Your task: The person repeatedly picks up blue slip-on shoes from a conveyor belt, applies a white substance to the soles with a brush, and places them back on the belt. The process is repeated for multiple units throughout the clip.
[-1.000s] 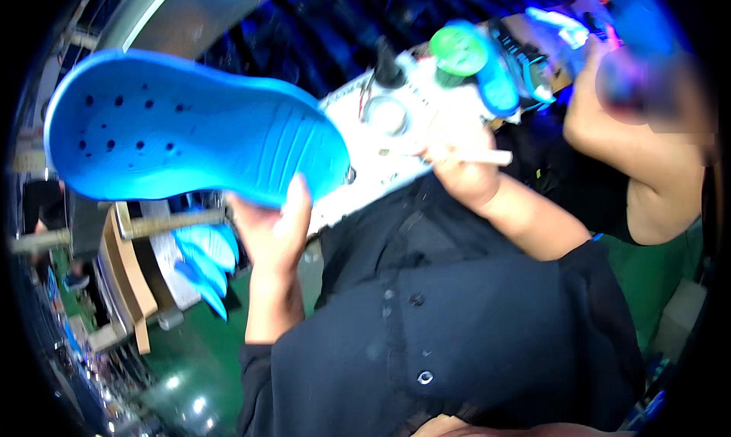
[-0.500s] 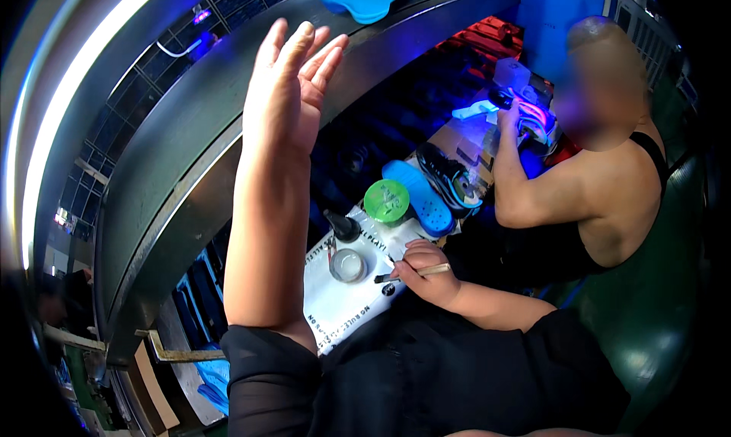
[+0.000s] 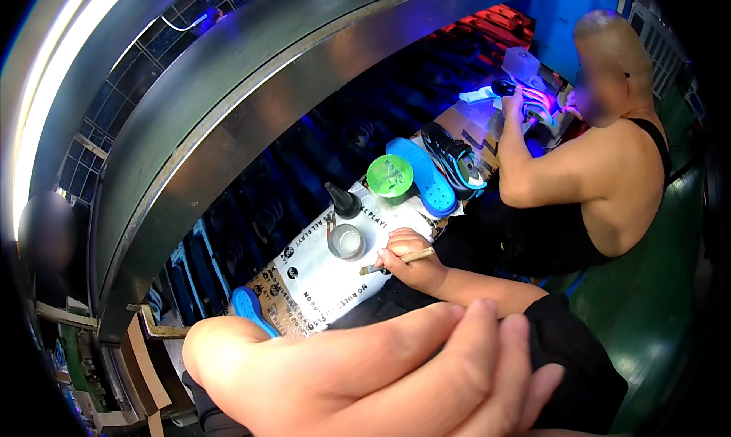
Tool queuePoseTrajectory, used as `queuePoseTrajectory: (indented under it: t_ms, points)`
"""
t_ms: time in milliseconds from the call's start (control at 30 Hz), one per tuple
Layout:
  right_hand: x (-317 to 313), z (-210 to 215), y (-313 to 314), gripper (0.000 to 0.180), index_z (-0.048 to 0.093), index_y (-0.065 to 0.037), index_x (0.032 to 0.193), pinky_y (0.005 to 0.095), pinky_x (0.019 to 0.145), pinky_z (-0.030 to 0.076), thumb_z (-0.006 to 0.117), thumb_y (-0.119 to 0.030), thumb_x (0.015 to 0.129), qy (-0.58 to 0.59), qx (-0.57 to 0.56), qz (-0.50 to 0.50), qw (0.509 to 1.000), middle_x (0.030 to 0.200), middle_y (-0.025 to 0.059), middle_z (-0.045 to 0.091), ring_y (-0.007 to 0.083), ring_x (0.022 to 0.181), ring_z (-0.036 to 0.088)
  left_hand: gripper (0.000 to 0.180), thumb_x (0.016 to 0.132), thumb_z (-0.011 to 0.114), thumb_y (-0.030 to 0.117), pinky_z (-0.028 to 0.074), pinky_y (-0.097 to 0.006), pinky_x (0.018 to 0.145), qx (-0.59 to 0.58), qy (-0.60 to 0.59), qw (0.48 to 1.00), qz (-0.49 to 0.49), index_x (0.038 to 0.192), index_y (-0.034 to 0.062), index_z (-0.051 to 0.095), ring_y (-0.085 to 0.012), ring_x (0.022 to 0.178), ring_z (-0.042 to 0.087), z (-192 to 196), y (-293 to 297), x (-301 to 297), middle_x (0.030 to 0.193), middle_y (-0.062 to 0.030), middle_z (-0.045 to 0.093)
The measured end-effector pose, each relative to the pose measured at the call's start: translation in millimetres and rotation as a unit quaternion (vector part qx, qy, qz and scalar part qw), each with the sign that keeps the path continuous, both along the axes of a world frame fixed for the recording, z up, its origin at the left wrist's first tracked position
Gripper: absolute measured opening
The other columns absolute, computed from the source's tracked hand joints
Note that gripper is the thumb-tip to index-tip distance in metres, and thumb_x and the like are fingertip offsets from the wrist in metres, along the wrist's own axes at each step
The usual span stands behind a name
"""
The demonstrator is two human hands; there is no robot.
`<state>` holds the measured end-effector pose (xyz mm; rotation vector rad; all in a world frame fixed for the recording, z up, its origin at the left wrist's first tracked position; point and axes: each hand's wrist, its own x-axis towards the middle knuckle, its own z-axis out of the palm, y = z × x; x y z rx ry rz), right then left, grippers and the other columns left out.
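Note:
My right hand (image 3: 417,260) is closed round the wooden handle of a brush (image 3: 415,255), its dark bristles pointing left over a white printed sheet (image 3: 329,273). Left of the brush, a small round cup (image 3: 347,243) of pale liquid stands on the sheet, a thin stick leaning at its side. Behind the cup is a black cone-shaped bottle (image 3: 343,200). A green-topped tub (image 3: 390,176) sits farther back, beside a blue shoe sole (image 3: 425,180). Close to the camera, my left hand (image 3: 464,368) crosses in front of my body, fingers loosely stretched rightward, with nothing seen in it.
A long metal-edged conveyor (image 3: 221,117) curves along the left and far side. A black shoe (image 3: 454,157) lies past the blue sole; another blue sole (image 3: 253,310) is near my left elbow. At the right, a co-worker (image 3: 590,163) handles something under purple light.
My left hand has come down from above the conveyor and across toward me. The brush in my right hand has shifted slightly left. The sole on the conveyor has left the view.

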<state>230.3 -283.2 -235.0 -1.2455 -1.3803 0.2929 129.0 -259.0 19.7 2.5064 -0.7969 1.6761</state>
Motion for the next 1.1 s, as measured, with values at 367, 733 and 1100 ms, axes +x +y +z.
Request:
queuePoseTrajectory:
  t_ms: [367, 733, 1100]
  points:
    - [-28.4, -1.4, -1.7, 0.023, 0.064, -0.005, 0.065, 0.0381, 0.073, 0.043, 0.057, -0.012, 0.086, -0.063, 0.025, 0.028, 0.997, 0.062, 0.008, 0.06, 0.0264, 0.064, 0.055, 0.024, 0.093, 0.048, 0.018, 0.054, -0.028, 0.061, -0.206, 0.341, 0.916, 0.04, 0.109, 0.0029, 0.057, -0.0207, 0.065, 0.064, -24.2, -3.0, -120.0, 0.082, -0.0127, 0.067]
    - [-22.2, -24.0, 16.1, 0.033, 0.065, 0.002, 0.077, 0.0224, 0.058, 0.041, 0.051, -0.022, 0.095, 0.169, -0.151, 0.004, 0.974, 0.065, 0.0034, 0.058, 0.0083, 0.062, 0.051, 0.044, 0.081, 0.063, 0.015, 0.04, -0.043, 0.091, -0.482, 0.156, 0.525, 0.684, 0.119, -0.0027, 0.051, -0.035, 0.103, 0.051, -331.3, 34.9, -343.0, 0.107, -0.0211, 0.055]
    - [-21.3, -47.0, 99.5, 0.026, 0.064, -0.003, 0.075, 0.0334, 0.06, 0.045, 0.061, -0.027, 0.085, -0.041, -0.155, -0.031, 0.987, 0.068, 0.0114, 0.06, 0.0275, 0.067, 0.059, 0.03, 0.087, 0.059, 0.011, 0.045, -0.023, 0.05, -0.94, -0.047, 0.253, 0.222, 0.115, 0.0063, 0.05, -0.0111, 0.054, 0.051, -379.5, 65.0, -380.9, 0.083, -0.0026, 0.058]
